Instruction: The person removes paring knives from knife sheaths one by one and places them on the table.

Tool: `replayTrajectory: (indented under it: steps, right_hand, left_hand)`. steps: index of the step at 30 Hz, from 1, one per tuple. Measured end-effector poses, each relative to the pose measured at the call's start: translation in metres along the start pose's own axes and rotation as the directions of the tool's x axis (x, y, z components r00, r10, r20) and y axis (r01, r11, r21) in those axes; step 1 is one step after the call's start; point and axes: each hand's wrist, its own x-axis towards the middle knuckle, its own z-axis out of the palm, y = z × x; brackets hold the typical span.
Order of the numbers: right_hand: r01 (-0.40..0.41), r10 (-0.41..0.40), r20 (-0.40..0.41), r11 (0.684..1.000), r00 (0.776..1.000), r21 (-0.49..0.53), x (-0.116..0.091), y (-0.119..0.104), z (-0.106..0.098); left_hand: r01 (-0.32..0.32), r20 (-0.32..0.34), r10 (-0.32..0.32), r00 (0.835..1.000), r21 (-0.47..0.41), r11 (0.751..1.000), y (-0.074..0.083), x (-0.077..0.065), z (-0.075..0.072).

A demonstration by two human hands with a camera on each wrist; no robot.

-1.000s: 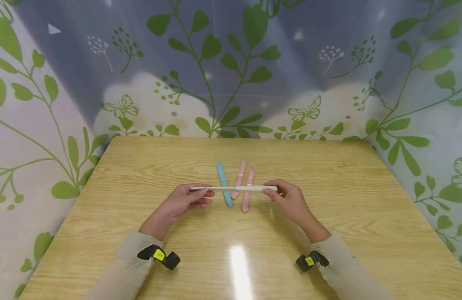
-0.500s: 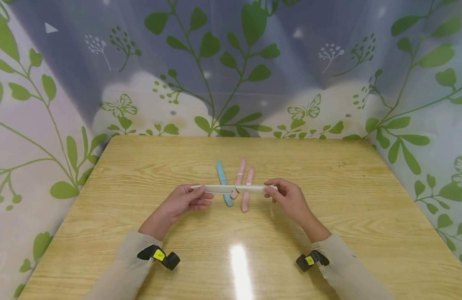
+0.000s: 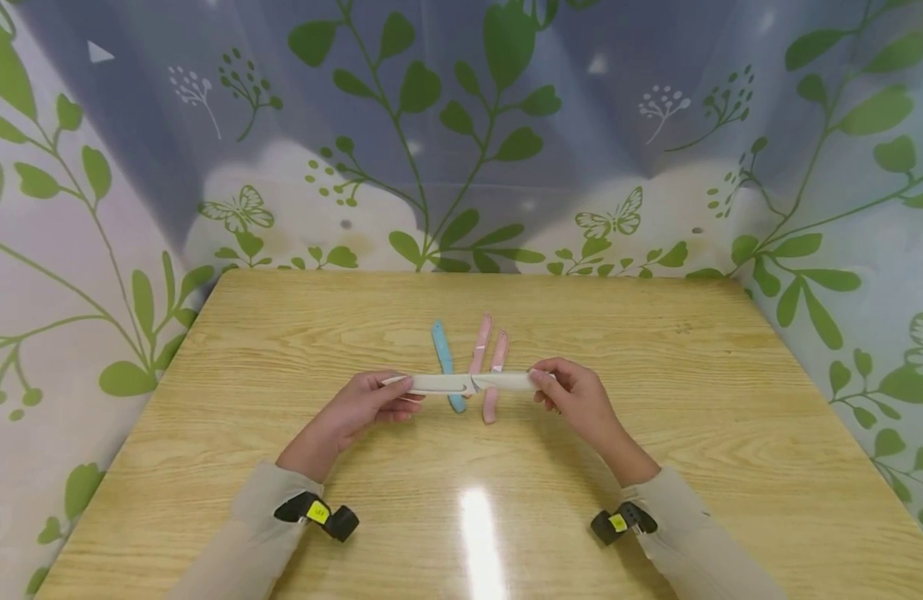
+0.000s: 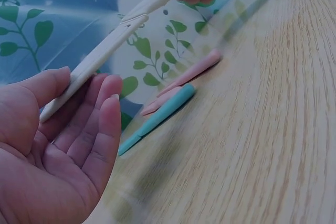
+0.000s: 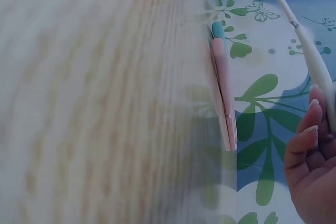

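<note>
A white sheathed knife (image 3: pixel 439 382) is held level above the table, its broad side showing in the head view. My left hand (image 3: pixel 367 404) pinches the sheath end between thumb and fingers, the lower fingers loosely curved beneath. At the opposite end, my right hand (image 3: pixel 577 396) pinches the handle tip. In the left wrist view, a seam crosses the white knife (image 4: pixel 107 45) where sheath meets handle. Behind it lie a blue sheathed knife (image 3: pixel 441 337) and two pink ones, a left pink knife (image 3: pixel 482 333) and a right pink knife (image 3: pixel 491 407), partly covered by the white one.
The wood-grain table (image 3: pixel 281 325) carries the coloured knives near its middle. A leaf-patterned curtain (image 3: pixel 461 142) stands along its back and both sides. Each sleeve wears a black wrist camera, the left camera (image 3: pixel 343 522) and the right camera (image 3: pixel 606 527).
The white knife has turned about its length, from its narrow edge to its broad side facing the head camera. Both hands stay in nearly the same place, fingers shifting slightly.
</note>
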Motion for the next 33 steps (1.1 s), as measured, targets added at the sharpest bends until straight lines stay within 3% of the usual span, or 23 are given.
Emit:
replayTrajectory:
  steps: [8,33]
  right_hand:
    - [0.011,-0.011,-0.022,1.000,1.000,0.016,0.004,0.027,0.001]
    - [-0.032,0.030,0.089,0.999,0.996,0.018,0.002,0.027,0.009]
  left_hand:
    - [0.014,0.014,-0.014,1.000,0.030,0.999,0.000,-0.001,0.003]
    - [0.000,0.001,0.000,1.000,0.007,1.000,-0.002,-0.004,0.001]
